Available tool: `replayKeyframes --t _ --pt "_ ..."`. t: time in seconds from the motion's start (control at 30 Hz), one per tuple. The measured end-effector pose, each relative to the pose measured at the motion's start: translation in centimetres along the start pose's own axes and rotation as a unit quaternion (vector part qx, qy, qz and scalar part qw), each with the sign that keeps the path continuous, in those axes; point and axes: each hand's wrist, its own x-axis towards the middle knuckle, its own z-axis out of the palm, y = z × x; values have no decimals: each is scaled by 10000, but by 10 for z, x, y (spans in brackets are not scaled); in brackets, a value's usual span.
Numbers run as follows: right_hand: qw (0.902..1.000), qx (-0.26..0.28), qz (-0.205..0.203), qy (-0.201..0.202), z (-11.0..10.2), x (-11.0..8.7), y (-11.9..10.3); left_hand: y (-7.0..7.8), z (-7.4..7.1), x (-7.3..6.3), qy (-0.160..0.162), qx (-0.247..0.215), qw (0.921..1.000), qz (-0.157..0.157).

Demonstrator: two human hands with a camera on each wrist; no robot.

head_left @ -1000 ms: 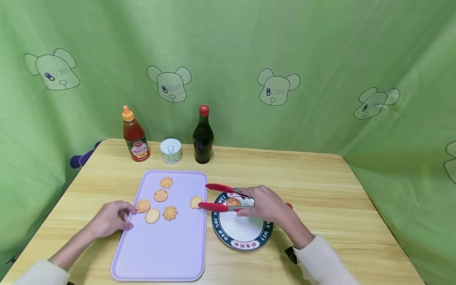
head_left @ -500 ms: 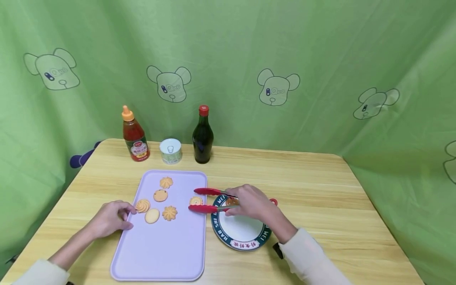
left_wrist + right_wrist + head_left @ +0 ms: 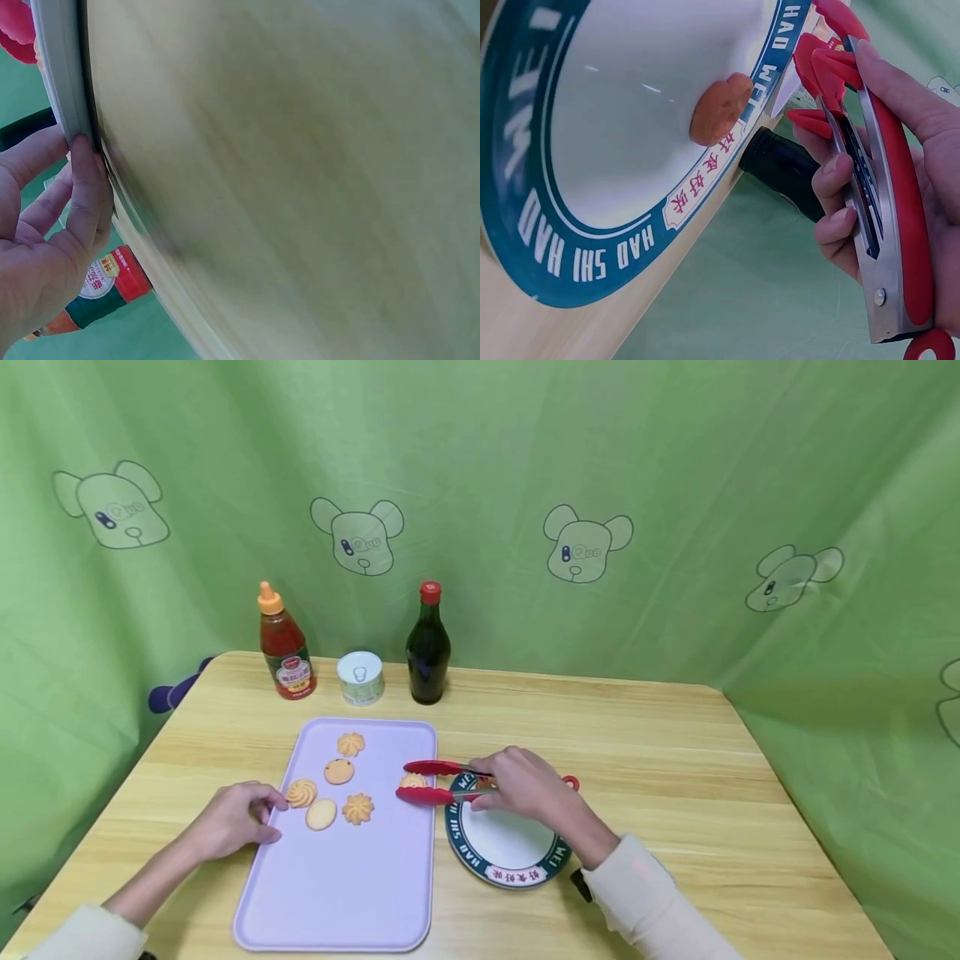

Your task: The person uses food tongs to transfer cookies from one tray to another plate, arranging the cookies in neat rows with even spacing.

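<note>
Right hand (image 3: 517, 783) grips red tongs (image 3: 426, 796), tips flanking 1 cookie (image 3: 413, 781) on the tray (image 3: 337, 893), left of frame centre; left hand (image 3: 236, 820) pinches the tray's rim. Judged step: seizing the cookie; next calls for gentle squeezing.

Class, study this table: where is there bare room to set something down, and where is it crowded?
Bare: the table between the right arm and the green curtain, plus the near part of the tray, nearer than the cookies. Crowded: the tray's far part, with cookies and the tongs; the table's back left, with the sauce bottle, can and dark bottle.
</note>
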Motion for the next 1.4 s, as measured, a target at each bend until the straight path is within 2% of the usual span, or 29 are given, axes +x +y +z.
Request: replayKeyframes --t 0.43,0.6,1.13,1.4 --pt "9996 173 -29 210 -1 -6 4 0 1 1 23 37 10000 -26" --pt "9990 237 109 358 -3 -13 11 0 1 1 3 -7 9999 -104" --pt "9955 120 613 709 -8 -48 46 1 1 -1 29 23 9999 -98" --pt "9936 118 616 940 -13 -70 66 3 2 -1 6 -5 9999 -164"
